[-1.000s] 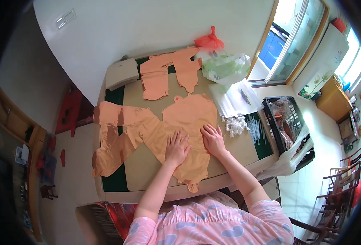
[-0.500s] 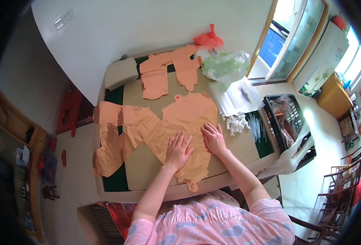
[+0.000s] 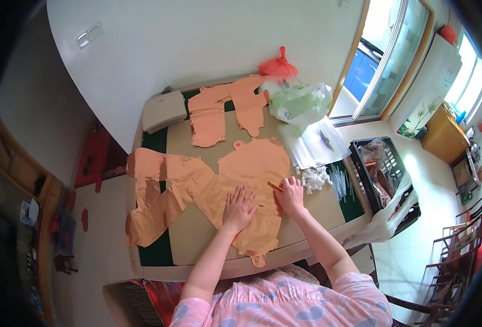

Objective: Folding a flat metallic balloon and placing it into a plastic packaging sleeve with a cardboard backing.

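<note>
A flat, uninflated orange foil balloon [image 3: 254, 169] lies on the table in front of me, with small tabs along its edges. My left hand [image 3: 239, 208] rests on its middle, fingers stretched out flat. At its right edge my right hand [image 3: 290, 195] is closed, pinching a raised fold of the foil. A connected stretch of the same shiny foil [image 3: 151, 191] spreads to the left, with cut-in gaps and creases. Farther back lies another flat orange foil balloon [image 3: 208, 120], apart from both hands.
Sheets of card [image 3: 164, 111] are stacked at the back left. To the right are a green-white plastic bag [image 3: 301, 103], clear bags [image 3: 309, 144], a white bundle [image 3: 313, 179] and thin clear tubes [image 3: 339, 182]. A black crate [image 3: 361, 180] stands beyond; a red bag [image 3: 278, 66] sits behind.
My right hand has gone from lying flat on the balloon to pinching up its right edge. My left hand stays flat. The whole view has shifted slightly, with the table lower.
</note>
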A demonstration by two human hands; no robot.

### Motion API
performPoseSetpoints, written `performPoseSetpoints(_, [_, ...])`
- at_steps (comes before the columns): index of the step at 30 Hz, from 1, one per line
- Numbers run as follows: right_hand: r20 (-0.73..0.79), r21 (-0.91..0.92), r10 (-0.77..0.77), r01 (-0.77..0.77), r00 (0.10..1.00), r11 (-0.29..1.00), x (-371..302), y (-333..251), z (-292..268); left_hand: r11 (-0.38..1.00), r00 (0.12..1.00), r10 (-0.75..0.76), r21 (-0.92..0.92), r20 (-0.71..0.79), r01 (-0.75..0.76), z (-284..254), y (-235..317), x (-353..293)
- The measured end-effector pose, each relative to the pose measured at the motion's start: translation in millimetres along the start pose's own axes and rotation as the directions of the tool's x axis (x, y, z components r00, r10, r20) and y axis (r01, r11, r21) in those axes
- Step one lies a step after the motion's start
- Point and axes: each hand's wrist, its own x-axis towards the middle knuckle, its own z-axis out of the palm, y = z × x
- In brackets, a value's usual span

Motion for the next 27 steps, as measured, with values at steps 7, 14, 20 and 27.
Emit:
performPoseSetpoints(7, [0.151, 0.225, 0.034, -0.068, 0.988, 0.972, 7.8, 4.0, -1.9, 1.0, 1.0, -0.007, -0.025, -0.008, 0.007, -0.4, -2.7, -0.3])
performPoseSetpoints(14, [0.154, 0.427, 0.093, -0.151, 0.984, 0.891, 9.6, 0.8, -3.0, 1.0, 1.0, 0.001, -0.024, 0.01, -0.001, -0.3, -1.8, 1.5])
performPoseSetpoints(20, [0.169, 0.852, -0.013, -0.139, 0.985, 0.505, 5.5, -16.5, -15.4, 1.0, 1.0, -0.016, -0.023, 0.018, 0.017, -3.6, -0.7, -0.2])
performPoseSetpoints(27, [0.016, 0.064, -0.267, 0.266, 0.963, 0.962, -20.8, 14.1, 15.6, 0.999, 1.0, -0.016, -0.046, 0.02, 0.017, -0.2, -2.5, -1.9])
